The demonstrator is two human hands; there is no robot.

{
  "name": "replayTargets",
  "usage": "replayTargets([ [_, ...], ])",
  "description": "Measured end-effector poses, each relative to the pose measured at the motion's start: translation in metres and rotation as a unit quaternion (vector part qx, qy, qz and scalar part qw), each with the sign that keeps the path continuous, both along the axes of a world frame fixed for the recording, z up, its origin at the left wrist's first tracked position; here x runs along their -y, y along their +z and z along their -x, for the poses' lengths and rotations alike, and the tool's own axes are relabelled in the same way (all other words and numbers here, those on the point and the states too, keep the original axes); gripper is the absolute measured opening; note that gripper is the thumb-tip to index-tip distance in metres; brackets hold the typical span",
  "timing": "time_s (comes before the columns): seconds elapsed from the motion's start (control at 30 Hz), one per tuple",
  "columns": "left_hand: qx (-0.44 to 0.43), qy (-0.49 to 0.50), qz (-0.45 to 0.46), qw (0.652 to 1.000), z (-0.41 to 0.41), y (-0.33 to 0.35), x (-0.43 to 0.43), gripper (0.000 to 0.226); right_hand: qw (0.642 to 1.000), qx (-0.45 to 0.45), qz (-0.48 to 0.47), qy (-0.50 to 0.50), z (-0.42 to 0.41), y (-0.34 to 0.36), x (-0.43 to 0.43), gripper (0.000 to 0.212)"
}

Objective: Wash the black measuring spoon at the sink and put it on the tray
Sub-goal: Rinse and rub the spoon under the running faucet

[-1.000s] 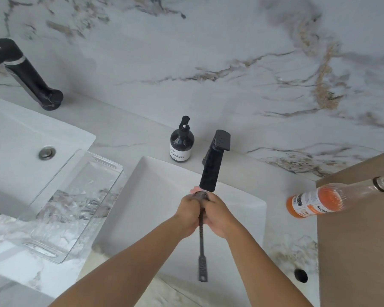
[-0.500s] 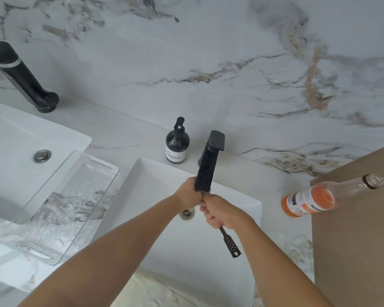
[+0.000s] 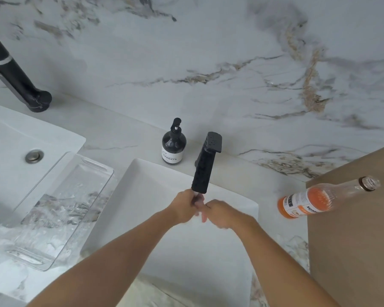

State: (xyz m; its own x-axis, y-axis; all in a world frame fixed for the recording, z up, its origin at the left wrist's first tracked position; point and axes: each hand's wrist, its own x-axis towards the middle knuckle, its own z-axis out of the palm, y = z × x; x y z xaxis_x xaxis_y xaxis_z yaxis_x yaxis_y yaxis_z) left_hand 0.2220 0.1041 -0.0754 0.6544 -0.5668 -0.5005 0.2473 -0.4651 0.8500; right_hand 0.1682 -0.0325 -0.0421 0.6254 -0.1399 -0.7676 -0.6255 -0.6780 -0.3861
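Note:
My left hand (image 3: 184,207) and my right hand (image 3: 221,214) meet under the spout of the black faucet (image 3: 205,167), over the white sink (image 3: 142,185). Of the black measuring spoon (image 3: 194,198) only a dark sliver shows, in the curled fingers of my left hand. Its handle is hidden. My right hand is blurred, its fingers curled beside the left; whether it grips the spoon is unclear. The clear plastic tray (image 3: 98,168) lies to the left, bridging the counter between the two sinks, with nothing on it.
A dark soap pump bottle (image 3: 173,147) stands behind the sink, left of the faucet. A glass bottle with orange drink (image 3: 308,202) stands at the right next to a brown cabinet (image 3: 355,229). A second sink (image 3: 13,134) and black faucet (image 3: 16,78) are at far left.
The spoon's handle, which stuck out below my right hand, is now out of sight. My hands have closed together under the spout, and the right hand is blurred with motion.

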Motion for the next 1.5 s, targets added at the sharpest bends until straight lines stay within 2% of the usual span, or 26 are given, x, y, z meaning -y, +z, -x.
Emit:
replayTargets([
  [0.07,0.025,0.027,-0.017,0.999,-0.005,0.0,-0.001,0.023,0.992,0.073,0.095,0.035,-0.002,0.001,0.006,0.06],
  [0.13,-0.08,0.159,0.087,0.98,-0.008,0.004,0.005,0.038,0.98,0.16,0.111,-0.046,0.006,-0.008,-0.015,0.053],
  [0.17,-0.165,0.232,0.149,0.947,-0.008,0.006,0.009,0.044,0.975,0.168,0.052,-0.136,0.011,-0.012,-0.029,0.051],
  [0.2,-0.239,0.281,0.201,0.908,-0.007,0.005,0.011,0.045,0.953,0.153,-0.057,-0.255,0.015,-0.017,-0.045,0.052],
  [0.23,-0.295,0.296,0.233,0.878,-0.007,0.004,0.01,0.041,0.92,0.096,-0.166,-0.342,0.019,-0.019,-0.055,0.053],
  [0.27,-0.326,0.279,0.246,0.869,-0.007,0.003,0.005,0.036,0.899,0.048,-0.23,-0.37,0.021,-0.017,-0.058,0.054],
  [0.33,-0.335,0.192,0.241,0.89,-0.006,0.0,-0.008,0.035,0.945,0.01,-0.186,-0.268,0.019,-0.01,-0.034,0.055],
  [0.4,-0.318,0.117,0.205,0.918,-0.004,-0.002,-0.013,0.037,0.993,0.019,-0.059,-0.099,0.013,-0.001,-0.006,0.054],
  [0.43,-0.306,0.115,0.187,0.926,-0.003,-0.003,-0.01,0.035,0.998,0.042,0.018,-0.032,0.009,0.003,0.003,0.054],
  [0.47,-0.28,0.131,0.177,0.935,-0.002,-0.002,-0.004,0.033,0.993,0.081,0.087,-0.015,0.007,0.001,0.002,0.055],
  [0.5,-0.25,0.161,0.175,0.939,-0.003,0.001,0.003,0.034,0.985,0.111,0.129,-0.018,0.008,-0.005,-0.008,0.055],
  [0.53,-0.23,0.192,0.176,0.938,-0.005,0.004,0.008,0.038,0.985,0.121,0.093,-0.081,0.01,-0.014,-0.022,0.055],
  [0.6,-0.232,0.221,0.186,0.929,-0.011,0.002,0.008,0.045,0.953,0.052,-0.098,-0.281,0.015,-0.025,-0.04,0.051],
  [0.67,-0.247,0.186,0.185,0.933,-0.009,0.002,-0.001,0.04,0.94,-0.014,-0.195,-0.279,0.015,-0.018,-0.024,0.05],
  [0.73,-0.249,0.152,0.19,0.938,-0.003,0.003,-0.004,0.031,0.966,0.003,-0.12,-0.231,0.009,-0.008,-0.012,0.053],
  [0.8,-0.236,0.168,0.192,0.938,-0.004,0.005,0.001,0.031,0.952,0.041,-0.09,-0.29,0.006,-0.008,-0.025,0.053],
  [0.83,-0.228,0.176,0.179,0.941,-0.007,0.006,0.004,0.033,0.938,0.036,-0.124,-0.321,0.009,-0.014,-0.036,0.053],
  [0.93,-0.239,0.142,0.172,0.945,-0.017,0.004,-0.004,0.032,0.851,-0.073,-0.325,-0.406,0.013,-0.012,-0.044,0.056],
  [1.0,-0.279,0.155,0.212,0.924,-0.021,0.005,-0.009,0.024,0.837,-0.085,-0.376,-0.388,0.009,-0.003,-0.03,0.058],
  [1.03,-0.301,0.164,0.229,0.911,-0.022,0.006,-0.008,0.016,0.816,-0.083,-0.408,-0.402,0.007,0.002,-0.031,0.056],
  [1.1,-0.369,0.207,0.246,0.872,-0.021,0.005,0.0,0.027,0.752,-0.088,-0.457,-0.467,0.006,0.007,-0.044,0.053],
  [1.17,-0.458,0.278,0.276,0.798,-0.02,-0.001,0.006,0.048,0.697,-0.104,-0.513,-0.489,0.007,0.004,-0.054,0.053],
  [1.2,-0.479,0.301,0.284,0.774,-0.02,-0.005,0.007,0.054,0.686,-0.117,-0.53,-0.484,0.008,0.003,-0.052,0.052],
  [1.27,-0.478,0.311,0.276,0.774,-0.018,-0.012,0.006,0.053,0.681,-0.143,-0.552,-0.46,0.009,0.005,-0.039,0.046],
  [1.4,-0.474,0.295,0.327,0.763,-0.015,-0.013,0.013,0.052,0.632,-0.151,-0.614,-0.449,0.019,0.006,-0.023,0.026],
  [1.5,-0.485,0.274,0.334,0.76,-0.013,-0.014,0.018,0.043,0.633,-0.141,-0.619,-0.442,0.026,0.002,-0.017,0.027],
])
